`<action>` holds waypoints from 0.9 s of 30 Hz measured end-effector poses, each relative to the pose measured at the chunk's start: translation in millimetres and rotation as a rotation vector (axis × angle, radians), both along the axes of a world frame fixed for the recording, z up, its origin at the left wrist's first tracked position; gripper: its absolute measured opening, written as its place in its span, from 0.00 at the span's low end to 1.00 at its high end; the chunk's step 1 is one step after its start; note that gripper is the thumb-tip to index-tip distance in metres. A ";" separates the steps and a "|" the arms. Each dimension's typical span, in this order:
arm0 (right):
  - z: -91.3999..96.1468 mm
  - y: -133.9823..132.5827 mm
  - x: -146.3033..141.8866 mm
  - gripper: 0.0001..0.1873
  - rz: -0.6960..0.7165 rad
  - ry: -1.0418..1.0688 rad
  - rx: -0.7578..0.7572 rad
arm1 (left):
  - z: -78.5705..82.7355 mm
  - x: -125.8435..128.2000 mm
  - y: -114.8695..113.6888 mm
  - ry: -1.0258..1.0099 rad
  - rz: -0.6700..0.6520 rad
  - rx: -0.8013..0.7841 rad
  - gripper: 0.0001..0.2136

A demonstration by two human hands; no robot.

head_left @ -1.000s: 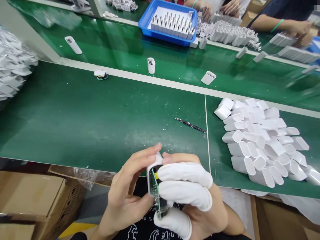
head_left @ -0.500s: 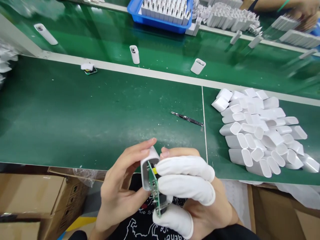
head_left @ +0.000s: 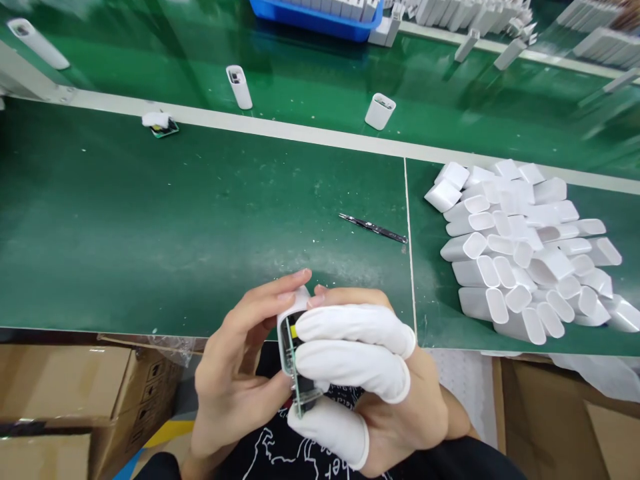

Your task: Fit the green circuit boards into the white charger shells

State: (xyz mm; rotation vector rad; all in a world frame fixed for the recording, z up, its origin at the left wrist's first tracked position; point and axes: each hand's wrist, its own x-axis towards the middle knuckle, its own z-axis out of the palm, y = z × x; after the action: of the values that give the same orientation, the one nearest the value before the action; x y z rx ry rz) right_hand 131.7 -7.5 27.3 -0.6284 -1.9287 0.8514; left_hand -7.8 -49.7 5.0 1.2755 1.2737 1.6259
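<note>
My left hand (head_left: 235, 373) grips a white plastic charger shell (head_left: 286, 333) at the near edge of the green bench. My right hand (head_left: 370, 380), with white finger cots on several fingers, pinches a green circuit board (head_left: 299, 390) that sits partly inside the shell's open mouth, its lower end sticking out. Both hands are closed and touch each other around the part, held over my lap just off the bench edge.
A heap of empty white shells (head_left: 525, 247) lies at the right. Metal tweezers (head_left: 373, 229) rest mid-bench. A small board part (head_left: 159, 123) lies far left. Single shells (head_left: 380, 111) (head_left: 239, 87) (head_left: 37, 43) stand on the conveyor belt beyond. A blue tray (head_left: 320, 13) is at the back. Cardboard boxes (head_left: 60, 393) sit below.
The circuit board has slid deeper into the shell between my hands. The view has tilted down, so bench items appear higher and the co-workers' hands have left the frame.
</note>
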 end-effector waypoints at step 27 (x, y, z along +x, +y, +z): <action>-11.3 -1.0 3.8 0.30 -0.027 -0.106 -0.095 | -18.3 -10.5 10.2 0.046 -0.168 0.136 0.28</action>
State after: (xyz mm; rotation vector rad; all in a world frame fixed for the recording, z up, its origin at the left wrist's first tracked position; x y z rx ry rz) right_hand 135.6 -8.5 16.0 -0.7680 -1.9792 0.9128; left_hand -18.3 -39.5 -13.3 1.4686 1.0667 1.5933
